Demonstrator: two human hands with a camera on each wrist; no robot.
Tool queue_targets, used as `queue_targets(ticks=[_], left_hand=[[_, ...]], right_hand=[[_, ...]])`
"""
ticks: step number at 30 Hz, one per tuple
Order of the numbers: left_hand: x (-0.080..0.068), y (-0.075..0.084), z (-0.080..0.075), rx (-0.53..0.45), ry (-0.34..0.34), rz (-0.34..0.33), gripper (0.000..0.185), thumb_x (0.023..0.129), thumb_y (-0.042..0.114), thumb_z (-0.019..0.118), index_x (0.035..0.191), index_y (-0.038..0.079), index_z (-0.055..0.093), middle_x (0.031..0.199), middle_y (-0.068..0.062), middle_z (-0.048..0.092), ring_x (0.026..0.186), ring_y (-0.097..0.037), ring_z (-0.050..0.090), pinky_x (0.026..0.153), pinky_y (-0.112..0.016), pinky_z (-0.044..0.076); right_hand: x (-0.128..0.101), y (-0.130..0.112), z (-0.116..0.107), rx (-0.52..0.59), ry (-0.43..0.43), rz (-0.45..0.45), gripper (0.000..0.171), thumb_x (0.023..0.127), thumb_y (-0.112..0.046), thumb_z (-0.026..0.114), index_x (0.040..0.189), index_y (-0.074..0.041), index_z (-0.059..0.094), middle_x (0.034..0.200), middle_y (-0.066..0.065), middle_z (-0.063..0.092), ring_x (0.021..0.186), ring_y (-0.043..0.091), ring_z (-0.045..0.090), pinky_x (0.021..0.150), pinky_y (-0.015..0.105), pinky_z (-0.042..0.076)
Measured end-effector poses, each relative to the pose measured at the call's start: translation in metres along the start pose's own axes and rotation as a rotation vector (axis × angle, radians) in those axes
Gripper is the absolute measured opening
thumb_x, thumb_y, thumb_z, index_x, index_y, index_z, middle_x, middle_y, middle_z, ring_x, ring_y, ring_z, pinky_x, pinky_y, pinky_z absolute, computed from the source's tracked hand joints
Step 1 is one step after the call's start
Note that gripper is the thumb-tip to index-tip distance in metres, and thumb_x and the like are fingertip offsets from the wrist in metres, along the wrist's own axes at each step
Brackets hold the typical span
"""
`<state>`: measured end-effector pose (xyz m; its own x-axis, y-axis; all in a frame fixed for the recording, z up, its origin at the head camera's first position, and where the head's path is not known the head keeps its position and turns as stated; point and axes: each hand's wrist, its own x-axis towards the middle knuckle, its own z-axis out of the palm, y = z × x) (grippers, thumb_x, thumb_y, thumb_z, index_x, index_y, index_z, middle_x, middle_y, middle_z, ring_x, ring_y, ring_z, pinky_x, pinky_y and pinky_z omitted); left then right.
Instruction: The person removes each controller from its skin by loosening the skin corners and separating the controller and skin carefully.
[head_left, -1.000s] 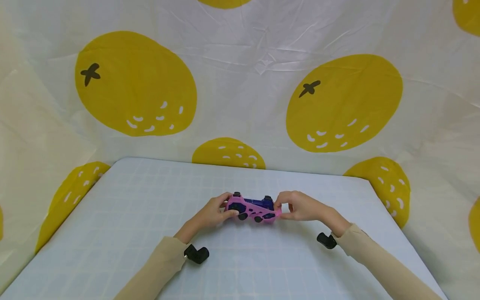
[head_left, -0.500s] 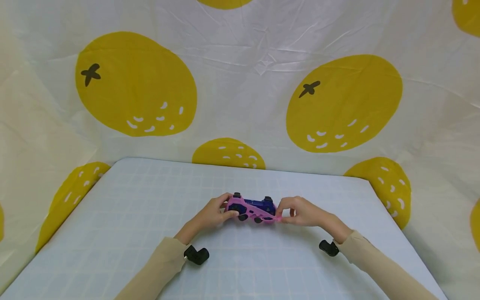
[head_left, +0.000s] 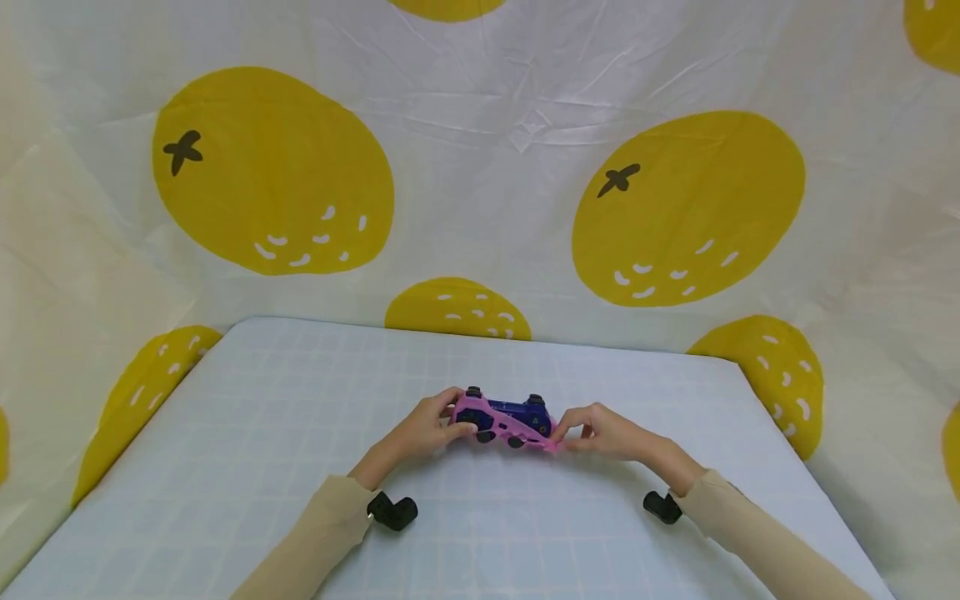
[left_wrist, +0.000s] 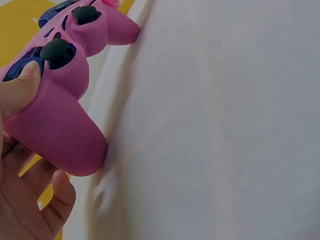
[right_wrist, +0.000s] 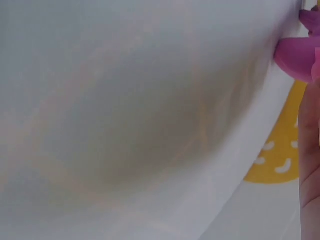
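A dark blue game controller (head_left: 519, 411) with black thumbsticks sits partly inside a pink silicone cover (left_wrist: 60, 125), just above or on the table. My left hand (head_left: 422, 429) grips its left handle, the thumb lying on top by the direction pad. At the other end, my right hand (head_left: 611, 435) pinches a stretched edge of the cover between thumb and forefinger. That edge is pulled down toward me, baring the controller's right-hand face and buttons. In the right wrist view only a pink handle (right_wrist: 295, 59) and part of a finger show at the edge.
A pale blue checked cloth (head_left: 300, 467) covers the table. Behind it hangs a white curtain (head_left: 480, 167) printed with large yellow fruit. Black wrist cameras are strapped at both sleeves.
My right hand has moved slightly down toward me, drawing the cover's right edge lower and uncovering more of the blue controller. My left hand holds still.
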<state>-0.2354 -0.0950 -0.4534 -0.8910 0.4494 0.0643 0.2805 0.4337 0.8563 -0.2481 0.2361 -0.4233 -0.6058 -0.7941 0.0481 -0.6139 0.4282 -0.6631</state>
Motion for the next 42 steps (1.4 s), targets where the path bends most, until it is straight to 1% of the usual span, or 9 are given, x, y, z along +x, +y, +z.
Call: queue_targets(ticks=[5,10,21,25,30,32,34,37,42], left_hand=[[-0.001,0.0,0.002,-0.015,-0.002,-0.001,0.047,0.089,0.036,0.067,0.128,0.015,0.05,0.125,-0.007,0.061,0.125,-0.037,0.053,0.103,-0.051,0.043],[0.0,-0.001,0.003,-0.023,0.008,-0.019,0.049,0.089,0.036,0.067,0.131,0.015,0.05,0.128,-0.008,0.06,0.126,-0.038,0.052,0.102,-0.051,0.044],[0.001,0.001,0.002,-0.042,0.016,-0.061,0.057,0.088,0.036,0.068,0.136,0.013,0.048,0.131,-0.009,0.059,0.126,-0.036,0.053,0.101,-0.048,0.045],[0.003,0.001,0.0,-0.049,0.014,-0.073,0.061,0.087,0.038,0.069,0.138,0.013,0.047,0.132,-0.01,0.058,0.126,-0.035,0.053,0.101,-0.047,0.046],[0.003,0.002,0.0,-0.049,0.003,-0.065,0.06,0.087,0.036,0.069,0.137,0.011,0.048,0.133,-0.011,0.057,0.126,-0.037,0.052,0.101,-0.048,0.045],[0.003,0.002,0.0,-0.041,0.006,-0.065,0.061,0.087,0.037,0.07,0.137,0.011,0.048,0.134,-0.011,0.057,0.127,-0.037,0.052,0.102,-0.049,0.045],[0.003,0.002,0.0,-0.035,0.009,-0.062,0.061,0.087,0.037,0.07,0.137,0.011,0.048,0.134,-0.012,0.056,0.127,-0.037,0.051,0.102,-0.049,0.044],[0.002,0.002,-0.001,-0.028,0.018,-0.07,0.062,0.086,0.038,0.07,0.137,0.011,0.048,0.136,-0.012,0.055,0.127,-0.036,0.052,0.102,-0.048,0.045],[0.002,0.002,0.0,-0.031,0.025,-0.065,0.063,0.085,0.037,0.072,0.136,0.009,0.049,0.134,-0.012,0.057,0.124,-0.035,0.055,0.101,-0.047,0.046]], right_hand=[[-0.002,-0.001,0.007,-0.021,0.084,-0.026,0.01,0.088,-0.017,0.069,0.096,-0.015,0.075,0.094,0.0,0.074,0.085,0.0,0.064,0.067,0.024,0.055],[-0.001,0.001,0.013,0.017,0.157,0.02,0.01,0.085,-0.019,0.073,0.092,-0.014,0.077,0.09,0.0,0.076,0.078,-0.002,0.064,0.061,0.024,0.055],[0.004,0.001,0.017,0.267,0.238,0.32,0.017,0.079,-0.015,0.078,0.086,0.0,0.072,0.082,0.011,0.075,0.07,0.01,0.068,0.063,0.022,0.052],[0.002,-0.004,0.021,0.383,0.313,0.423,0.022,0.079,-0.011,0.076,0.088,0.007,0.067,0.076,0.005,0.074,0.07,0.011,0.066,0.065,0.025,0.053],[-0.001,-0.011,0.024,0.498,0.417,0.578,0.019,0.079,-0.013,0.077,0.083,-0.001,0.062,0.066,-0.006,0.068,0.069,0.01,0.06,0.068,0.025,0.053],[-0.001,-0.013,0.023,0.534,0.435,0.59,0.018,0.08,-0.012,0.076,0.084,-0.005,0.061,0.066,-0.007,0.066,0.069,0.009,0.059,0.069,0.024,0.054],[-0.001,-0.015,0.022,0.538,0.451,0.55,0.018,0.081,-0.01,0.076,0.086,-0.002,0.06,0.068,-0.007,0.067,0.069,0.008,0.061,0.068,0.022,0.054],[0.0,-0.019,0.022,0.495,0.473,0.471,0.024,0.078,-0.006,0.078,0.089,0.006,0.061,0.074,-0.002,0.07,0.071,0.008,0.065,0.07,0.021,0.055],[0.001,-0.023,0.021,0.401,0.492,0.462,0.028,0.075,-0.007,0.08,0.092,0.008,0.062,0.083,0.007,0.071,0.073,0.009,0.065,0.069,0.019,0.053]])
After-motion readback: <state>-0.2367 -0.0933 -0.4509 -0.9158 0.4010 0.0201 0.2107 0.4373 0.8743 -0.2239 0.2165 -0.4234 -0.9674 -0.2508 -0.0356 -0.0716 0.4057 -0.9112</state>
